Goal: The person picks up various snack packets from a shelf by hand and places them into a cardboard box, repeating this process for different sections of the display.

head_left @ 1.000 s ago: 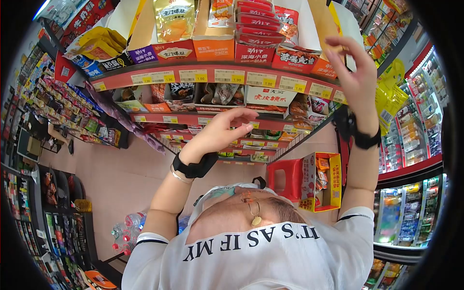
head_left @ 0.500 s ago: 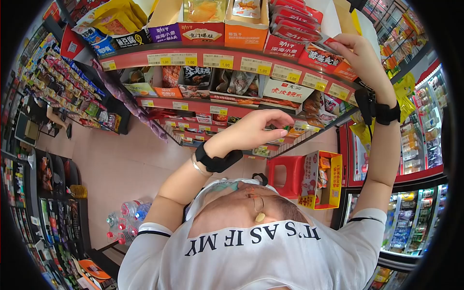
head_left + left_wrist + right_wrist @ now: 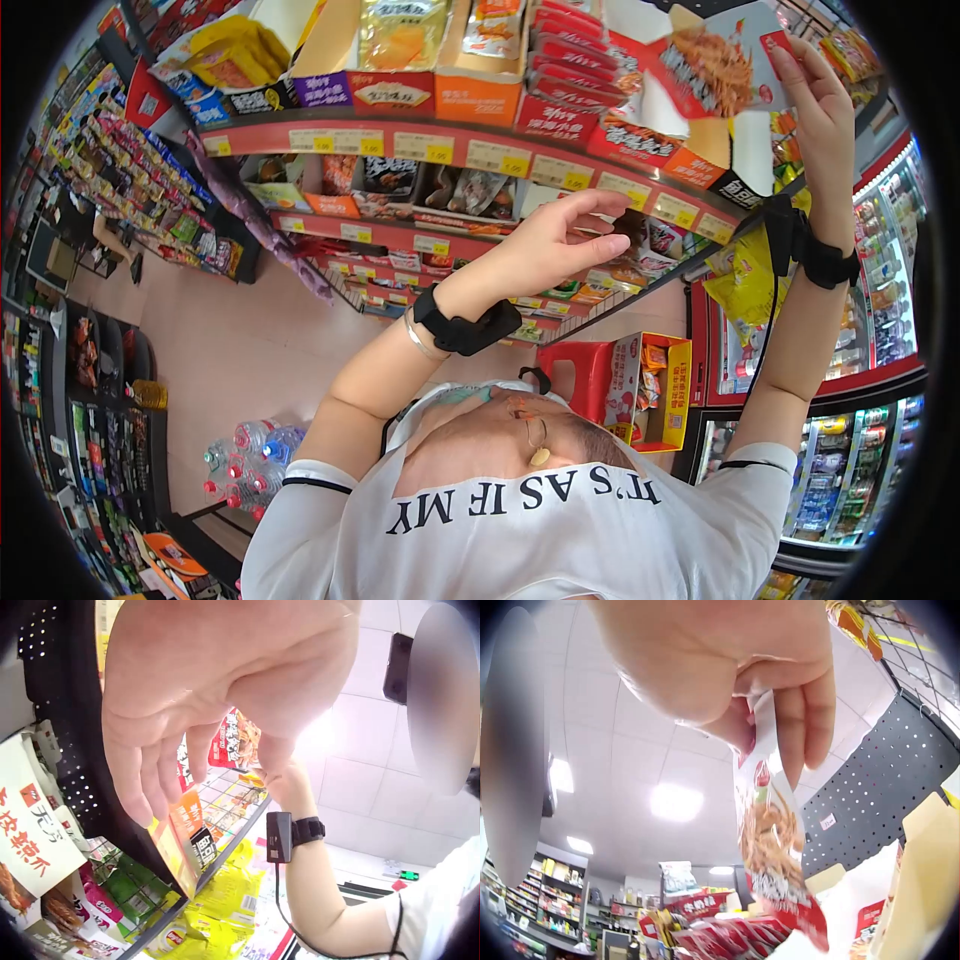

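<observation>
High at the right of the head view, my right hand [image 3: 824, 100] pinches a red-and-white snack packet [image 3: 712, 72] by its edge. Shredded food is pictured on the packet, which hangs below thumb and fingers in the right wrist view [image 3: 771, 832]. It is above the open display boxes of the top shelf, near a red-fronted box [image 3: 640, 140]. My left hand [image 3: 565, 238] hovers in front of the shelf edge, fingers loosely bent and holding nothing. In the left wrist view that hand [image 3: 225, 682] fills the top, close to the black perforated shelf panel [image 3: 75, 750].
Red packets [image 3: 572, 62] stand in a box on the top shelf, beside a gold packet [image 3: 404, 35]. Price labels [image 3: 423, 147] line the shelf edge. Yellow bags [image 3: 748, 285] hang at the right. A red stool [image 3: 580, 372] and a yellow carton [image 3: 678, 395] stand on the floor.
My right hand went down to the boxes, and has since risen to the right with the snack packet. The left hand moved rightward along the shelf, staying empty.
</observation>
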Motion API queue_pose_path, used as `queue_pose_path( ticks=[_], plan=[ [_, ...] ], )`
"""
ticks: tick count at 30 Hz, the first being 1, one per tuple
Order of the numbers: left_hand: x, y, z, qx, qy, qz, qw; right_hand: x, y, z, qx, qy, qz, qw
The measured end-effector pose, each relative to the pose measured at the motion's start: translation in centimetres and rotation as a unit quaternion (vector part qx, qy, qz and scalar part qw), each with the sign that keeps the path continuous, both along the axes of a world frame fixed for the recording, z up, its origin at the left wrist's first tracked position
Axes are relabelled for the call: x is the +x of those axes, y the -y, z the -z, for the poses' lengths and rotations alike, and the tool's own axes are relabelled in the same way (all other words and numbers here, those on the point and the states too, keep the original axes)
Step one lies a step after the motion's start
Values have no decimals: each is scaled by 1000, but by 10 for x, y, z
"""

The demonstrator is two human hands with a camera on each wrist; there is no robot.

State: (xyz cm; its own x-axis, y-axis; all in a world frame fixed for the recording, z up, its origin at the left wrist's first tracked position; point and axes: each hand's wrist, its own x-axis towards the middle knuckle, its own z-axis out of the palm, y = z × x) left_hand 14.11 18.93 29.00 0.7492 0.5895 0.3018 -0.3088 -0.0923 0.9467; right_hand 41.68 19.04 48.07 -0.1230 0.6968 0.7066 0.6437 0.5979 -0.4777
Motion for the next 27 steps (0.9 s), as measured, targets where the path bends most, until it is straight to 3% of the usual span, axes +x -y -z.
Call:
queue_pose_path(
  ticks=[2, 4, 6, 7, 8, 10, 12, 15, 16, 17, 19, 20, 24, 27],
  plan=[
    [7, -2, -10, 42, 7, -3, 999, -5, 15, -3, -40, 2, 6, 999],
    [15, -6, -15, 57, 38, 28, 997, -27, 30, 1, -62, 28, -58, 996],
    [19, 0, -24, -53, 116, 104, 986, -41, 42, 5, -176, 43, -103, 978],
    [21, 4, -29, -53, 145, 97, 983, -49, 45, 9, -219, 55, -114, 968],
    [20, 7, -33, -51, 143, 101, 983, -57, 46, 13, -262, 67, -125, 955],
    [16, 11, -39, -114, 51, 115, 985, -73, 45, 25, -221, 102, -138, 960],
    [20, 18, -35, -94, 46, 73, 992, -78, 41, 20, -284, 124, -82, 947],
    [19, 17, -26, -41, 35, 5, 999, -71, 5, 4, -258, 87, -157, 949],
    [16, 17, -24, -38, 34, 8, 999, -68, -8, 0, -184, 156, -48, 969],
    [11, 19, -22, -47, 9, -12, 999, -67, -24, -9, -127, 203, -64, 969],
    [2, 21, -17, -61, -30, -38, 997, -79, -36, -24, -168, 240, 87, 952],
    [-3, 21, -12, -56, -30, -35, 997, -55, -81, -9, -106, 289, -21, 951],
    [-20, 21, -3, -34, -66, -67, 995, -78, -109, 0, -182, 435, 91, 877],
    [-30, 19, -2, -23, -69, -94, 993, -83, -134, 13, -234, 497, 118, 827]
  ],
)
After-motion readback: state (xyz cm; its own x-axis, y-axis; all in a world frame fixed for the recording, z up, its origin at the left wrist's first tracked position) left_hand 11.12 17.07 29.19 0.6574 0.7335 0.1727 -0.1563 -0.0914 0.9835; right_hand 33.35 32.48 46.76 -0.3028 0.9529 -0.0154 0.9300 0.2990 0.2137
